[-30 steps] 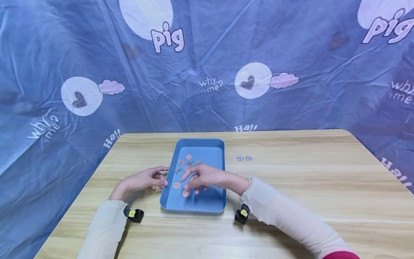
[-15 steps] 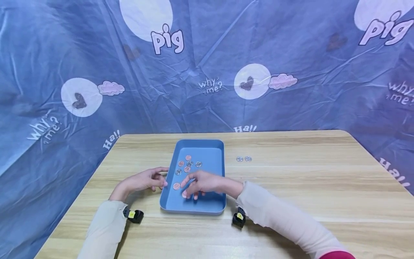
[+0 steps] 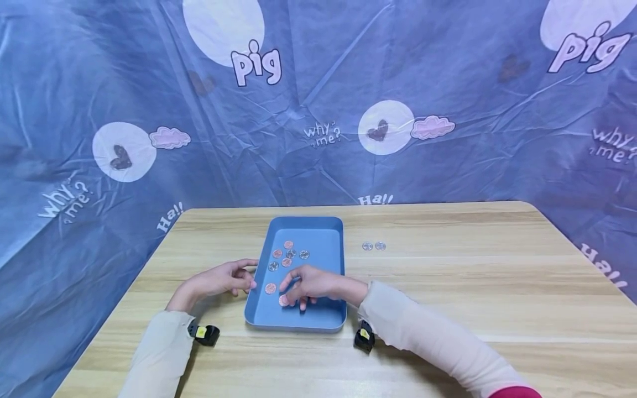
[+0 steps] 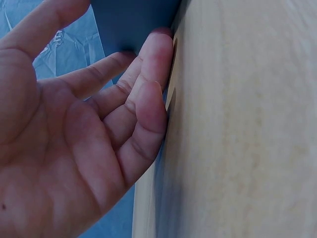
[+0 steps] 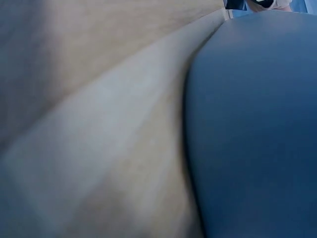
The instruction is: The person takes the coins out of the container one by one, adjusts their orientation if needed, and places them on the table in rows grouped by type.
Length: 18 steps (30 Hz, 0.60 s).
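Note:
A blue rectangular tray (image 3: 318, 318) sits on the wooden table with several copper and silver coins lying inside. My right hand (image 3: 313, 283) reaches over its right wall, low above the tray floor. The thumb tip is right at the nearest copper coin (image 3: 283, 300), with the index finger spread apart from the thumb. Another copper coin (image 3: 270, 288) lies just left of the index fingertip. At the tray's left side, my left hand (image 3: 224, 278) rests with relaxed fingers against the outer wall (image 4: 131, 22). Only the tray wall (image 5: 252, 124) and table show in the right wrist view; the right fingers are hidden there.
Two silver coins (image 3: 380, 246) lie side by side on the table (image 3: 448, 265), right of the tray. Farther back inside the tray is a loose cluster of coins, including a silver coin (image 3: 304, 254). A blue printed cloth (image 3: 298, 166) hangs behind the table.
My right hand has moved slightly nearer the person, its thumb coming down to the nearest copper coin. My left hand stays at the tray's left side. The coins keep their places.

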{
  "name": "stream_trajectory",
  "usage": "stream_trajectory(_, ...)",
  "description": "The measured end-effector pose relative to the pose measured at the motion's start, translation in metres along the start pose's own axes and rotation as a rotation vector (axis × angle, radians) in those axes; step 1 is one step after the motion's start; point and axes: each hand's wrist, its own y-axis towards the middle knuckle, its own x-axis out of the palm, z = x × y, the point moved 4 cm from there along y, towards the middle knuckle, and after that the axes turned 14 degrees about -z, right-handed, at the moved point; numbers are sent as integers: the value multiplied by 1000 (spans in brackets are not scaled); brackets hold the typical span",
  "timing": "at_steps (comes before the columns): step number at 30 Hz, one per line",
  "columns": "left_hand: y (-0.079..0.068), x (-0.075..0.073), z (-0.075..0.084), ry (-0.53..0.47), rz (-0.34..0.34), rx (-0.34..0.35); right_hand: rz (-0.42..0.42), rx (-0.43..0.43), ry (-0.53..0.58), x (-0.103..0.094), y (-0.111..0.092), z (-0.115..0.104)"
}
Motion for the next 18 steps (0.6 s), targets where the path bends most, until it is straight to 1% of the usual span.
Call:
stream_trajectory(6,0,-1,-1,1,2,-1,8,4,-52,0,5,1)
stream_trajectory(12,1,0,-2,-9,-5,9,26,15,-149,2,8,1)
stream_trajectory(18,0,1,-1,-16,-7,19,25,-2,-222,4,8,-2)
